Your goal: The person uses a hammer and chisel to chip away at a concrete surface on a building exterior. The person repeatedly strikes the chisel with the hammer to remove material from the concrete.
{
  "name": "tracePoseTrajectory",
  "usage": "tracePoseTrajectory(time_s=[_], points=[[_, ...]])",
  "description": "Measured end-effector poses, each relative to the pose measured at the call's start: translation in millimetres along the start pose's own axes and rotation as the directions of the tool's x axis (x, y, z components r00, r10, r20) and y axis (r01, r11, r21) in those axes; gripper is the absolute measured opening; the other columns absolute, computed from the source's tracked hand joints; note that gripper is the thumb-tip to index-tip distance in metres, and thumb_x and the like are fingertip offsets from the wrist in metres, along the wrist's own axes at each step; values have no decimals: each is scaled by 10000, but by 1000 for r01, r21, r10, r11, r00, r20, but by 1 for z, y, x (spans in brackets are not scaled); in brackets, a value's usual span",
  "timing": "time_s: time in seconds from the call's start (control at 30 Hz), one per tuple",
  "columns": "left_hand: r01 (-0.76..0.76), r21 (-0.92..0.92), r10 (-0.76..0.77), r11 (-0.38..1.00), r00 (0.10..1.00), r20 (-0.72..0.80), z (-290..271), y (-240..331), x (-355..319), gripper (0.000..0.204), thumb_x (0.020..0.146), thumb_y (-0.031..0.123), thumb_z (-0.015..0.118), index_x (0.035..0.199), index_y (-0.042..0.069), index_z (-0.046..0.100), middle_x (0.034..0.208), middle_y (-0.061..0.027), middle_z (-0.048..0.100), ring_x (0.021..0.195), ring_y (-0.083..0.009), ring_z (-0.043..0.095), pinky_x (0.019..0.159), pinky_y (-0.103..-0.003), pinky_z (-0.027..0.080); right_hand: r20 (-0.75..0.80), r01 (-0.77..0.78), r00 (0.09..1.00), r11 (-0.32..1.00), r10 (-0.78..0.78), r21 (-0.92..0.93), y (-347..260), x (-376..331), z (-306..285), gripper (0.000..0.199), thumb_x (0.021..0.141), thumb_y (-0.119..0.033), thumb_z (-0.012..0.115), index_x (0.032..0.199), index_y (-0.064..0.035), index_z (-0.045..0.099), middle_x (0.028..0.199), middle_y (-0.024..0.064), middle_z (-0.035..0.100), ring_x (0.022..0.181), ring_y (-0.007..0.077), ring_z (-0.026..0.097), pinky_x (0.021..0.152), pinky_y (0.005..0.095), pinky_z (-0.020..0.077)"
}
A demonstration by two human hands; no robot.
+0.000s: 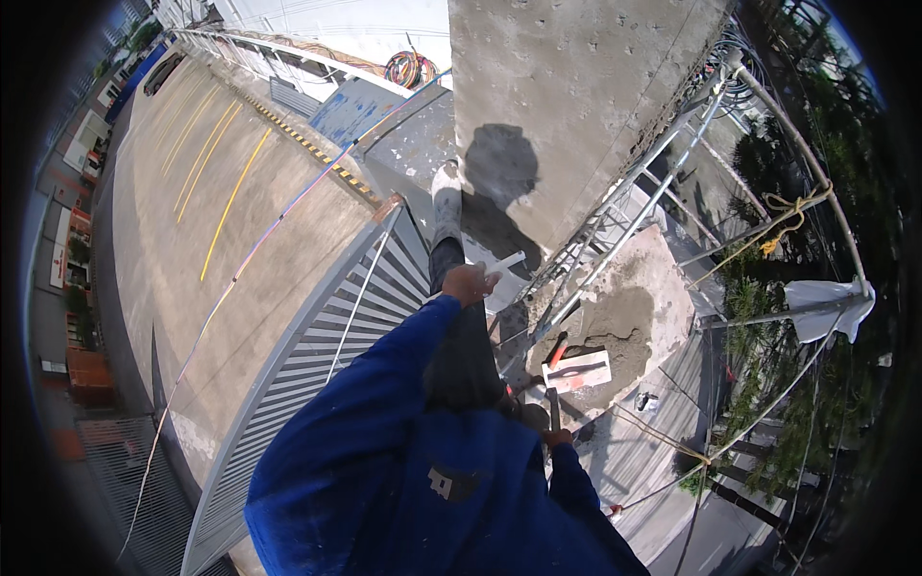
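My left hand (pixel 468 285) is closed around a short, narrow white piece (pixel 507 262), in front of the grey cement wall (pixel 586 86). Lower down, my right hand (pixel 557 438) closes on a dark, narrow bar-like handle (pixel 554 411); its far end meets the edge of a white rectangular plastering float (pixel 578 372). The float lies with its dark grip upward on wet grey mortar (pixel 619 331), which is spread over a pale board (pixel 669 278). A tool with an orange handle (pixel 557 348) rests beside the float.
Metal scaffold poles (pixel 624 230) rise at the right, tied with yellow rope (pixel 795 208). A white cloth (pixel 826 309) hangs from one pole. My white boot (pixel 447 199) stands by the wall's foot. At left, a slatted metal fence (pixel 331 331) and a striped cable (pixel 279 223) overlook a paved lot.
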State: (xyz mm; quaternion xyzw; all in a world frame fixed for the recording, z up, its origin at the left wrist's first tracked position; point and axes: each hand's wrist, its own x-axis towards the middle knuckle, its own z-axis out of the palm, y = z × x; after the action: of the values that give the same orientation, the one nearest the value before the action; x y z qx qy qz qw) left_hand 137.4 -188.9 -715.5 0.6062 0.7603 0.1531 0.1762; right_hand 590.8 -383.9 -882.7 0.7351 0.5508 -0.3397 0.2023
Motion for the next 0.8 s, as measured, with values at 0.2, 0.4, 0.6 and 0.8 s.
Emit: tracePoseTrajectory(time_s=[0.2,0.4,0.6,0.8], points=[[-453,62,435,889,796,-421,10,-25,40,218,901,240,577,1025,61,569,854,-178,588,717,-396,620,569,-476,497,-120,235,970,942,-211,240,-103,-78,-132,632,823,-540,627,1026,58,620,981,272,656,949,401,641,858,459,499],[-600,76,493,796,571,-656,-112,74,83,249,852,66,585,1096,111,570,856,-146,507,686,-351,568,528,-477,457,-598,759,597,618,-535,204,-211,-114,-240,382,885,-371,649,983,-10,574,836,213,651,750,367,651,662,436,504],[-554,-49,411,831,672,-616,-142,98,96,225,862,81,575,1086,110,574,883,-154,511,696,-361,580,550,-465,469,-736,929,339,332,-586,164,-295,-159,-322,331,859,-310,709,1003,-42,581,777,185,663,742,421,658,631,428,515],[-356,-300,124,885,802,-585,-142,80,102,161,937,201,557,1049,86,539,809,-157,532,705,-374,586,561,-471,463,-723,955,283,252,-630,154,-330,-172,-341,337,844,-286,732,996,-21,588,824,205,669,767,413,668,637,417,528]])
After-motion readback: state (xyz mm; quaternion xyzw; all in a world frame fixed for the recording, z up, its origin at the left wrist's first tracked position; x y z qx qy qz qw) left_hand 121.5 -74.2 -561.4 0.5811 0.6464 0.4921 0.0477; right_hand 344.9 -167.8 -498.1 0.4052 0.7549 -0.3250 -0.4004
